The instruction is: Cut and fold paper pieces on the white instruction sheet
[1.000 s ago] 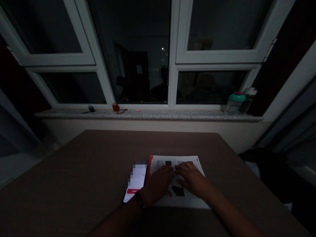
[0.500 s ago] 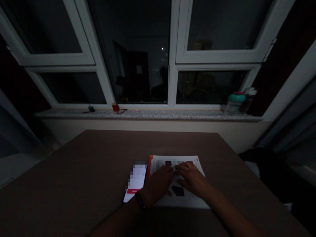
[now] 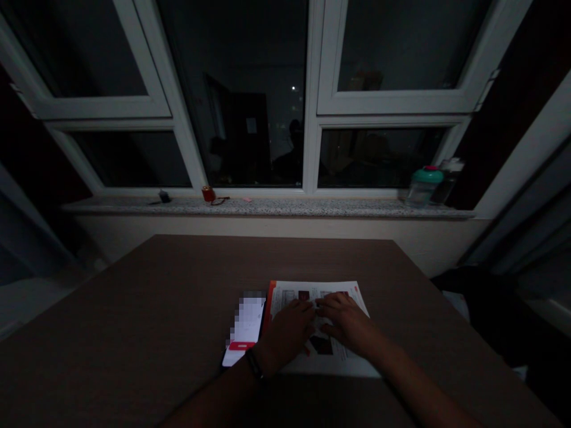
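A printed booklet [image 3: 352, 364] with an orange left edge lies flat on the brown table [image 3: 147, 321]. Across its left half rests my left hand [image 3: 289, 327], a dark band around the wrist; its fingers are stretched out toward the middle of the page. My right hand [image 3: 345, 318] lies on the right half, fingers extended and a little apart. The fingertips of both hands almost meet over the page, and they cover part of the print. Left of the booklet, a phone [image 3: 247, 324] with a lit screen lies close to my left wrist.
Beyond the table runs a speckled stone windowsill [image 3: 285, 206] under dark windows. On it stand a teal-lidded bottle [image 3: 423, 185], a clear bottle [image 3: 449, 175], a small red container [image 3: 207, 193] and a small dark bottle [image 3: 165, 195]. Dark cloth [image 3: 486, 303] sits beyond the table's right edge.
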A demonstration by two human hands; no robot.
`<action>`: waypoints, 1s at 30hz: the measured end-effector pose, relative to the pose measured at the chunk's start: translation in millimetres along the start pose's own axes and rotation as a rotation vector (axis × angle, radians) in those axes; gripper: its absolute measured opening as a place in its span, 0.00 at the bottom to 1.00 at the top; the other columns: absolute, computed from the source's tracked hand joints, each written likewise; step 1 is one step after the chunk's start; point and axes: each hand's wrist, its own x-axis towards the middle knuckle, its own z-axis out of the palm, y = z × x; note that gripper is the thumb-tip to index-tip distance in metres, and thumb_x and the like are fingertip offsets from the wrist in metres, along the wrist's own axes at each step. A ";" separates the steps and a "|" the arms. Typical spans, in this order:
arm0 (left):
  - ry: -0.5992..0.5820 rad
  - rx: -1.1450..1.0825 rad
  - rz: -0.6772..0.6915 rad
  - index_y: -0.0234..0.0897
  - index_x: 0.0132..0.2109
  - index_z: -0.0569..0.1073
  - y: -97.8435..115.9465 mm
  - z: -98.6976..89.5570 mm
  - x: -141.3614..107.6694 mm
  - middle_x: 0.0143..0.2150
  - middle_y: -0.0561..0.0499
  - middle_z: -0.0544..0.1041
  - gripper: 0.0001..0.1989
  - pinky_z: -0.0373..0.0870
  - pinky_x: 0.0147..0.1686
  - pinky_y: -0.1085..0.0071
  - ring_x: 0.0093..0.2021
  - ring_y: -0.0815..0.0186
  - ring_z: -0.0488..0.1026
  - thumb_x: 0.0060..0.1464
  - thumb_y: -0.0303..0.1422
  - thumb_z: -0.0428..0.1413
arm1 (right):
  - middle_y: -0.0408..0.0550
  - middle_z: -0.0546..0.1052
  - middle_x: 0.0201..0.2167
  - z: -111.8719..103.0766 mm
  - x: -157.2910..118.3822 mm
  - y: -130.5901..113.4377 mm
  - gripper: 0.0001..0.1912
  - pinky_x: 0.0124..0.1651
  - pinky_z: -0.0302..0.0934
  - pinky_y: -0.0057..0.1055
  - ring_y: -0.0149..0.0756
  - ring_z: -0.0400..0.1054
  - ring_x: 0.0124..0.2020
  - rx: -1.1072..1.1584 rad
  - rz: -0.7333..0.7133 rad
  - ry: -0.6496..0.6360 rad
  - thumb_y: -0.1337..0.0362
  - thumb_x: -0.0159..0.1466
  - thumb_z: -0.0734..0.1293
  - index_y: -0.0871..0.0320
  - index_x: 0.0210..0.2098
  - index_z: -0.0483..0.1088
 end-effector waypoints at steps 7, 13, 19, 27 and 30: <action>-0.004 0.003 0.004 0.38 0.57 0.69 -0.3 -0.6 0.0 0.60 0.46 0.70 0.18 0.60 0.62 0.59 0.62 0.57 0.64 0.61 0.24 0.54 | 0.45 0.67 0.65 1.5 -3.0 10.1 0.29 0.67 0.43 0.54 0.50 0.54 0.65 0.018 -0.019 -0.057 0.63 0.61 0.72 0.44 0.61 0.67; -0.009 -0.011 -0.014 0.38 0.57 0.69 -0.1 -2.9 -1.8 0.60 0.46 0.70 0.18 0.62 0.61 0.58 0.62 0.56 0.64 0.61 0.25 0.54 | 0.45 0.66 0.65 -1.4 -5.5 8.7 0.30 0.68 0.41 0.56 0.51 0.53 0.66 0.054 -0.024 -0.055 0.61 0.61 0.72 0.43 0.62 0.66; 0.003 0.002 0.006 0.40 0.60 0.67 -1.7 -2.0 -2.7 0.62 0.47 0.69 0.21 0.62 0.61 0.58 0.62 0.56 0.64 0.60 0.23 0.54 | 0.45 0.71 0.61 0.2 -4.3 8.1 0.28 0.66 0.48 0.49 0.48 0.58 0.62 0.060 -0.037 0.021 0.60 0.60 0.74 0.46 0.59 0.69; -0.010 0.025 0.010 0.39 0.55 0.71 -0.2 -3.7 -3.4 0.63 0.46 0.69 0.15 0.61 0.62 0.58 0.63 0.56 0.63 0.61 0.24 0.54 | 0.47 0.72 0.58 -5.5 -5.2 8.2 0.10 0.61 0.54 0.45 0.46 0.59 0.60 0.002 -0.045 0.082 0.62 0.65 0.68 0.50 0.46 0.77; -0.007 0.018 0.005 0.37 0.54 0.71 0.0 -3.8 -3.4 0.62 0.45 0.69 0.15 0.62 0.62 0.58 0.63 0.56 0.64 0.61 0.23 0.55 | 0.48 0.73 0.56 -3.2 -6.3 6.6 0.12 0.60 0.55 0.44 0.46 0.60 0.58 -0.018 -0.042 0.087 0.69 0.64 0.66 0.50 0.44 0.77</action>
